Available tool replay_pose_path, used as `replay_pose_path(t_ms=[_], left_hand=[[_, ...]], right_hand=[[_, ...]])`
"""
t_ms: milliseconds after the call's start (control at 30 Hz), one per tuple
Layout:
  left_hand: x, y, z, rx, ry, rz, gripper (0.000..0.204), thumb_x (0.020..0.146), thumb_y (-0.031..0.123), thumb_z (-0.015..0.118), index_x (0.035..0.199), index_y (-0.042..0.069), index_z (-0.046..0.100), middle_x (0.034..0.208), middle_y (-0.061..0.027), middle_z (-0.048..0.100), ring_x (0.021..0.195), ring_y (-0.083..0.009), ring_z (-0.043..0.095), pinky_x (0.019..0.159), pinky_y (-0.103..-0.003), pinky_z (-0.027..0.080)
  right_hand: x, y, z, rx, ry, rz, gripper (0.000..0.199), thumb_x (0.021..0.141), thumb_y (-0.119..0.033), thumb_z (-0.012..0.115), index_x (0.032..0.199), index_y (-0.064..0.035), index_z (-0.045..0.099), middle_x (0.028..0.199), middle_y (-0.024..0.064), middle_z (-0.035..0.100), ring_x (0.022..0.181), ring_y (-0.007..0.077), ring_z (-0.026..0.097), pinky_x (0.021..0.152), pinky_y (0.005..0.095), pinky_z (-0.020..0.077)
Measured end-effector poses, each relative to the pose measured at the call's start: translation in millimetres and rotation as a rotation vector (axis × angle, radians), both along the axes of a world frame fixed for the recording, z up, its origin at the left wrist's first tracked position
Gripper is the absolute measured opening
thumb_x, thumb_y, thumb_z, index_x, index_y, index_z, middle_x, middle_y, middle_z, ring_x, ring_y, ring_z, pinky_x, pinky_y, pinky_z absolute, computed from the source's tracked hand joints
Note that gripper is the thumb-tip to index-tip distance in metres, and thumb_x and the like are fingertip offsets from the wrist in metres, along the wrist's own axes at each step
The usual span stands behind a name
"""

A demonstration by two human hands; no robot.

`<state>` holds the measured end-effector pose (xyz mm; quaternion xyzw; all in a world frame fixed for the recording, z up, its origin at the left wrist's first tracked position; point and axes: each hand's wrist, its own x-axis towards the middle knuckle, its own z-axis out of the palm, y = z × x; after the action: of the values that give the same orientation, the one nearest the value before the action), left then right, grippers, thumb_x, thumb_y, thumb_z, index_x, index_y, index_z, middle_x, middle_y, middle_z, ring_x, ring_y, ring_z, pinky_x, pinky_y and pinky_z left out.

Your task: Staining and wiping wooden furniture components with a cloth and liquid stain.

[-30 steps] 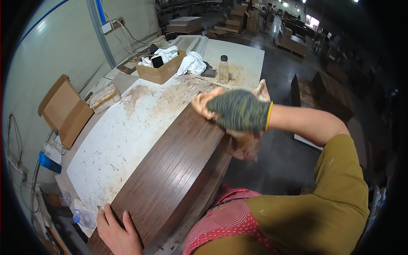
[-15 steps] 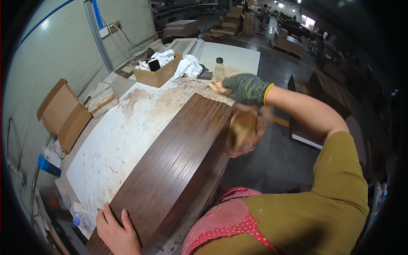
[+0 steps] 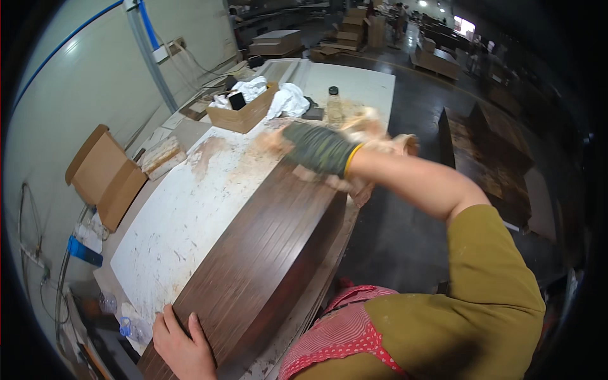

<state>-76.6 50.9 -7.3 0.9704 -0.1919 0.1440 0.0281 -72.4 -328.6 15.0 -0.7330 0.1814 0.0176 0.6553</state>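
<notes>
Gripping state: left hand (image 3: 182,342), bare, pressed flat with fingers spread on the near end of the dark wood-grain panel (image 3: 259,266), which lies lengthwise on the stained white worktable (image 3: 190,215); right hand (image 3: 316,149), in a green knit glove, is at the panel's far end closed on a tan rag (image 3: 373,136), blurred. Progress, judged: the far end is under the rag and how much remains cannot be told. Containers, left to right: open empty cardboard box (image 3: 104,174) at the wall; low cardboard tray (image 3: 244,114) holding white cloths and a small dark object; capped clear bottle (image 3: 334,107) of pale liquid.
</notes>
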Motion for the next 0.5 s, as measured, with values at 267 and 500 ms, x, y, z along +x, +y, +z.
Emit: replay_pose_path(t_ms=[267, 500], left_hand=[[17.1, -13.0, -15.8, -0.149, 0.028, 0.023, 0.045, 0.088, 0.029, 0.057, 0.121, 0.0, 0.051, 0.111, -0.0214, 0.053, 0.108, -0.0369, 0.049, 0.094, -0.045, 0.036], [25.7, 2.1, -21.1, -0.139, -0.005, 0.041, 0.039, 0.089, 0.025, 0.054, 0.119, -0.001, 0.052, 0.108, -0.0205, 0.054, 0.103, -0.0362, 0.05, 0.091, -0.044, 0.037]], right_hand=[[6.8, -133.3, -22.5, -0.599, -0.272, 0.037, 0.051, 0.091, -0.048, 0.046, 0.102, 0.0001, 0.061, 0.1, 0.0152, 0.063, 0.09, 0.0235, 0.06, 0.091, 0.0389, 0.0442], [21.9, 118.0, -31.1, -1.247, -0.801, 0.821, 0.061, 0.081, -0.029, 0.063, 0.134, -0.0081, 0.044, 0.14, 0.0216, 0.039, 0.128, 0.0329, 0.041, 0.108, 0.0429, 0.0303]])
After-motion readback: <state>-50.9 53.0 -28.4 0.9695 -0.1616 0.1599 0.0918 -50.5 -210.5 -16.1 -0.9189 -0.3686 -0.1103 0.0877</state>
